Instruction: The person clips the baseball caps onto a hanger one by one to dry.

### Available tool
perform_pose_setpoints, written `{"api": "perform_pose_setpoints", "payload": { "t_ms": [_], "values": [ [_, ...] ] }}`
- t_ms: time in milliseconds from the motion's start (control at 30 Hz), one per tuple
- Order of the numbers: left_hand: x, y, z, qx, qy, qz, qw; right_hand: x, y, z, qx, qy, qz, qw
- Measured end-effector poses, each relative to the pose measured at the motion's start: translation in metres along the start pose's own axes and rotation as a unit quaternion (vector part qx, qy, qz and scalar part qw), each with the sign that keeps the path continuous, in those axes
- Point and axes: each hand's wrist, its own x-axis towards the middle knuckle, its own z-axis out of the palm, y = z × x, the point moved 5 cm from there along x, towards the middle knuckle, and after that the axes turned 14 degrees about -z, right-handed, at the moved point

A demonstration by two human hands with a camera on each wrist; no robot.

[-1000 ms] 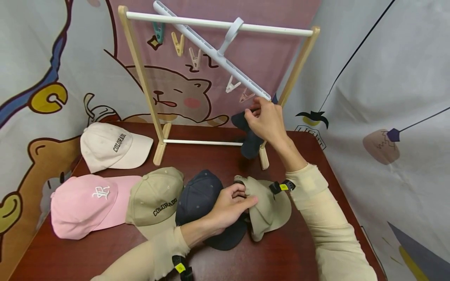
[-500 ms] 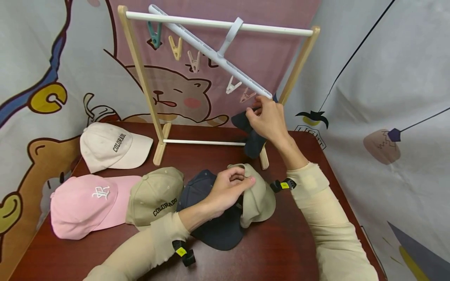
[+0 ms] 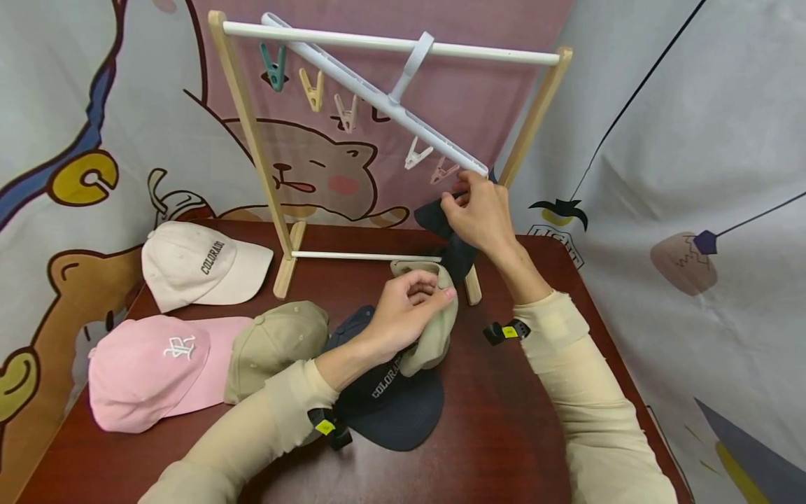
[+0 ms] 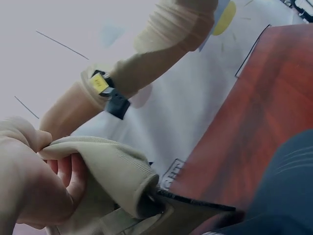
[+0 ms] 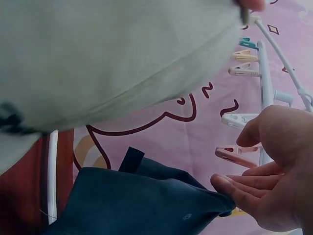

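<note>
My left hand (image 3: 409,311) pinches the edge of a khaki baseball cap (image 3: 434,336) between thumb and fingers, lifted over a dark navy cap (image 3: 403,399) on the table. In the left wrist view, the fabric of this khaki cap (image 4: 112,171) folds over the fingers. Up at the low right end of a white clip hanger (image 3: 434,140), my right hand (image 3: 481,213) has its thumb and fingers apart. Its fingertips touch the top edge of another dark cap (image 5: 137,200), which hangs there. A pink clip (image 5: 237,155) is beside the thumb. The fastening of the hanging cap is mostly hidden.
The hanger tilts on a wood-and-white rack (image 3: 371,256), with teal (image 3: 273,66), yellow (image 3: 311,89) and paler clips hanging from it. To the left on the table lie a white cap (image 3: 189,262), a pink cap (image 3: 151,371) and another khaki cap (image 3: 277,343).
My left hand has raised the khaki cap from the right of the navy cap, up and leftward toward the rack. The hanger has turned slightly; my right hand stays near its end.
</note>
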Motion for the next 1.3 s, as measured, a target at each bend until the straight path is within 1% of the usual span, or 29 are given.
{"api": "perform_pose_setpoints", "payload": {
  "t_ms": [133, 333, 433, 533, 700, 933, 1033, 1133, 1200, 1300],
  "values": [
    [0.004, 0.013, -0.009, 0.011, 0.021, 0.027, 0.9993, 0.001, 0.002, 0.001, 0.003, 0.009, 0.002, 1.0],
    [0.009, 0.034, -0.025, 0.023, 0.051, 0.065, 0.9963, 0.002, 0.008, 0.001, 0.009, 0.023, 0.016, 1.0],
    [0.011, 0.044, -0.034, 0.038, 0.069, 0.087, 0.9931, 0.004, 0.011, 0.001, 0.013, 0.032, 0.017, 0.999],
    [0.013, 0.052, -0.042, 0.059, 0.087, 0.112, 0.9881, 0.005, 0.015, 0.002, 0.018, 0.042, 0.023, 0.999],
    [0.017, 0.059, -0.053, 0.097, 0.109, 0.129, 0.9809, 0.008, 0.02, 0.003, 0.036, 0.057, 0.05, 0.996],
    [0.024, 0.06, -0.064, 0.128, 0.128, 0.132, 0.9744, 0.016, 0.02, 0.006, 0.06, 0.088, 0.074, 0.992],
    [0.026, 0.059, -0.067, 0.132, 0.134, 0.131, 0.9734, 0.019, 0.021, 0.009, 0.081, 0.105, 0.084, 0.988],
    [0.026, 0.059, -0.069, 0.131, 0.138, 0.133, 0.9727, 0.023, 0.02, 0.013, 0.118, 0.121, 0.1, 0.981],
    [0.026, 0.059, -0.07, 0.13, 0.141, 0.135, 0.9722, 0.025, 0.021, 0.017, 0.142, 0.129, 0.119, 0.974],
    [0.026, 0.06, -0.071, 0.13, 0.145, 0.136, 0.9715, 0.029, 0.022, 0.023, 0.187, 0.138, 0.147, 0.962]
  ]
}}
